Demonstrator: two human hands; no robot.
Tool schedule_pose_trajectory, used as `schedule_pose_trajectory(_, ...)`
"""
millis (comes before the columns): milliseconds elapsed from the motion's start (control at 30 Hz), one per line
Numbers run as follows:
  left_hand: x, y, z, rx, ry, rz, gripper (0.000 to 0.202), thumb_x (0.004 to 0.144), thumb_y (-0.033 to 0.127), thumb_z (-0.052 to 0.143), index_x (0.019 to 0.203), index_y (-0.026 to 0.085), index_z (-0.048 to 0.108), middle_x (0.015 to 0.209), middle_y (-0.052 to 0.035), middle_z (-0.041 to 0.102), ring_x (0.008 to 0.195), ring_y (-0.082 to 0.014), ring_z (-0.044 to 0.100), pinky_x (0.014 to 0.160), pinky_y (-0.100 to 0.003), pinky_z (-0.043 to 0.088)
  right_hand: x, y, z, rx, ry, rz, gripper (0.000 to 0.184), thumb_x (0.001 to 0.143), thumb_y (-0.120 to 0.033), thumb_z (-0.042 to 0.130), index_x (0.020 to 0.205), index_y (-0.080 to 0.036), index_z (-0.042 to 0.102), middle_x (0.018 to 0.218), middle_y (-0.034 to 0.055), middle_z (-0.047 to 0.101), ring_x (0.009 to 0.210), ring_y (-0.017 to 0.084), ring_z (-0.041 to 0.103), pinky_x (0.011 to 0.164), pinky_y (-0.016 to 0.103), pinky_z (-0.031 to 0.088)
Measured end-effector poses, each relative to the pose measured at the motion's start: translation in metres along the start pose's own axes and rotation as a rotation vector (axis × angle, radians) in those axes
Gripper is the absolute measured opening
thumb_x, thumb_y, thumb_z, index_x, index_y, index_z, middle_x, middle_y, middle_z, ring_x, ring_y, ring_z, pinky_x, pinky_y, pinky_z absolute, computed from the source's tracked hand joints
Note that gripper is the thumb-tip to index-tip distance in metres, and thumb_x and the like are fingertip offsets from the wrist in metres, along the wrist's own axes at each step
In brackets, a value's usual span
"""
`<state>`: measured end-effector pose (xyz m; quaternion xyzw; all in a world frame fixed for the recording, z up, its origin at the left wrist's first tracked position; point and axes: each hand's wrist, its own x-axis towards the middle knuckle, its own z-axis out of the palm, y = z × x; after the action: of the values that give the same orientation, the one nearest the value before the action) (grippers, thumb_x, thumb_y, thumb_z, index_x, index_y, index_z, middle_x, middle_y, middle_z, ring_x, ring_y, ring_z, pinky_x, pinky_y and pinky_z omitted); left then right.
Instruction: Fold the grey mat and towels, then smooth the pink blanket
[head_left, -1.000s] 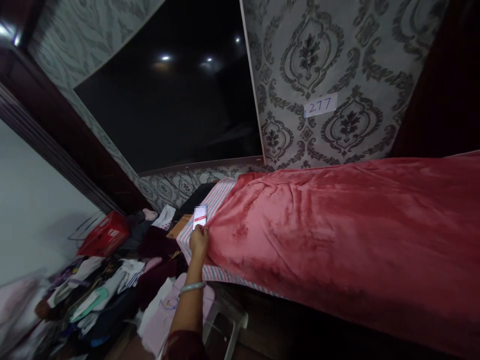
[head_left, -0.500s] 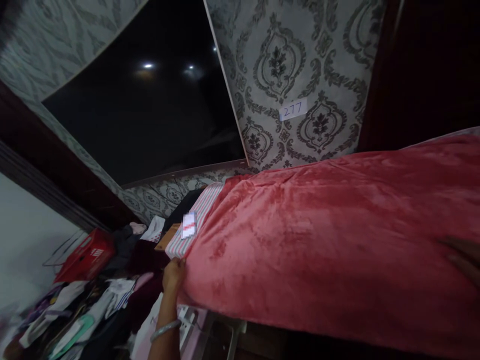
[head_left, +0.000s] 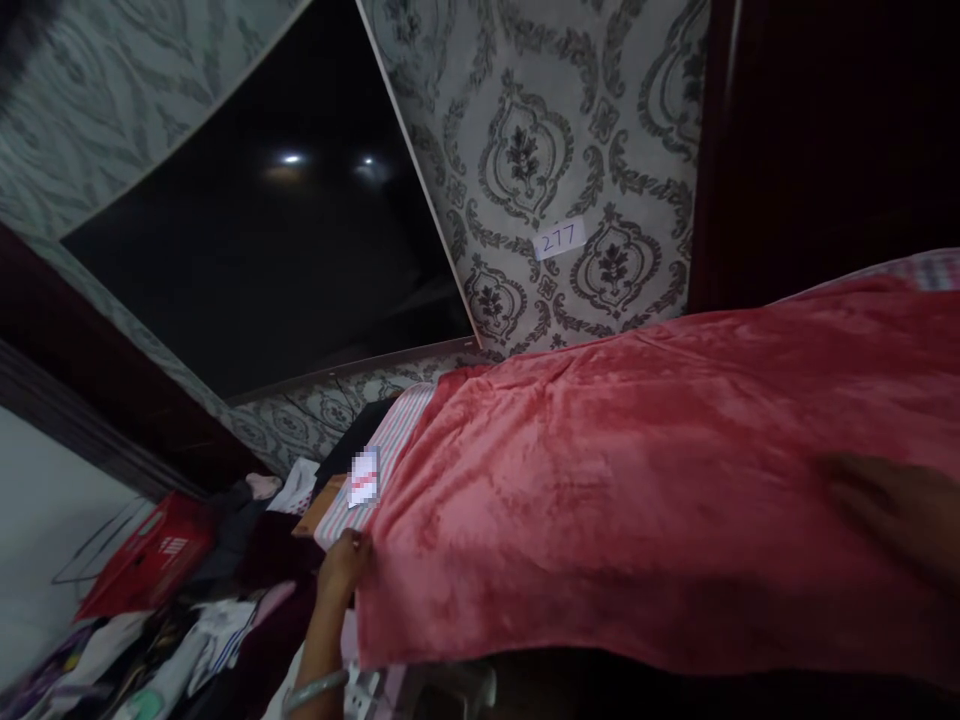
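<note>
A red plush blanket lies spread over a long surface, with soft creases across it. At its near left corner my left hand has its fingers pinched on the blanket's edge; a bracelet circles the wrist. On the right, my right hand lies over the blanket with fingers stretched out flat, blurred and dim. Beyond the blanket's left edge shows a striped cloth, bearing a blurred-out white label.
A dark television hangs on the patterned wall, beside a paper marked 277. To the left are a red bag and piled clothes. A brown item lies by the striped cloth.
The view has shifted, and the right hand has come further into it over the blanket. My left hand still grips the corner, where the front edge now hangs lower.
</note>
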<state>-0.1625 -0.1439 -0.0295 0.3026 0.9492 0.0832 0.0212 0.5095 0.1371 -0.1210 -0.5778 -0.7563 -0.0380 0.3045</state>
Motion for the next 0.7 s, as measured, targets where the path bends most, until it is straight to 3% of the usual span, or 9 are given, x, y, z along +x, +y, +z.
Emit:
schedule_pose_trajectory(100,0.016,0.035,-0.003,0.0,0.053,0.055,0.033,0.09,0.036,0.052,0.113,0.014,0.062,0.106,-0.017,0.073,0.1,-0.0281,0.07,0.078,-0.033,0.05,0.022,-0.034,-0.005,0.1,-0.103,-0.071,0.045,0.086,-0.044,0.036,0.102,-0.022,0.072,0.112,0.0148,0.072,0.104,0.031,0.068,0.101,0.046,0.051)
schedule_pose_trajectory(200,0.036,0.076,-0.003,-0.006,0.1,0.119,0.042,0.093,0.039,0.049,0.122,0.01,0.059,0.125,-0.0228,0.065,0.117,-0.0306,0.063,0.088,-0.035,0.048,0.048,-0.06,0.007,0.177,-0.12,-0.102,0.045,0.088,-0.042,0.036,0.102,-0.021,0.073,0.111,0.0146,0.072,0.104,0.031,0.067,0.103,0.047,0.05)
schedule_pose_trajectory(367,0.078,0.139,0.001,-0.068,0.051,0.197,0.035,0.095,0.038,0.045,0.097,0.013,0.069,0.105,-0.0189,0.074,0.103,-0.0274,0.069,0.082,-0.031,0.048,0.073,-0.07,0.05,0.208,-0.139,-0.126,0.042,0.086,-0.035,0.038,0.099,-0.019,0.074,0.113,0.0155,0.072,0.106,0.03,0.067,0.099,0.043,0.052)
schedule_pose_trajectory(500,0.107,0.172,0.0,-0.119,0.028,0.193,0.036,0.092,0.04,0.051,0.076,0.014,0.069,0.088,-0.019,0.074,0.087,-0.0296,0.071,0.072,-0.033,0.049,0.073,-0.065,0.071,0.161,-0.049,-0.148,0.043,0.087,-0.035,0.037,0.095,-0.021,0.077,0.11,0.0129,0.073,0.105,0.029,0.068,0.098,0.042,0.052)
schedule_pose_trajectory(600,0.117,0.187,-0.004,-0.144,0.026,0.216,0.024,0.084,0.036,0.062,0.076,0.014,0.069,0.082,-0.0158,0.074,0.079,-0.0289,0.07,0.067,-0.032,0.048,0.071,-0.062,0.071,0.167,-0.033,-0.155,0.043,0.086,-0.038,0.038,0.092,-0.024,0.078,0.107,0.0111,0.074,0.102,0.028,0.069,0.092,0.04,0.055)
schedule_pose_trajectory(700,0.11,0.199,-0.004,-0.15,0.048,0.3,0.016,0.082,0.025,0.061,0.091,0.014,0.069,0.092,-0.015,0.073,0.089,-0.0279,0.068,0.075,-0.033,0.049,0.071,-0.064,0.066,0.196,-0.044,-0.151,0.04,0.085,-0.037,0.04,0.09,-0.025,0.078,0.107,0.0104,0.074,0.102,0.029,0.069,0.092,0.043,0.056)
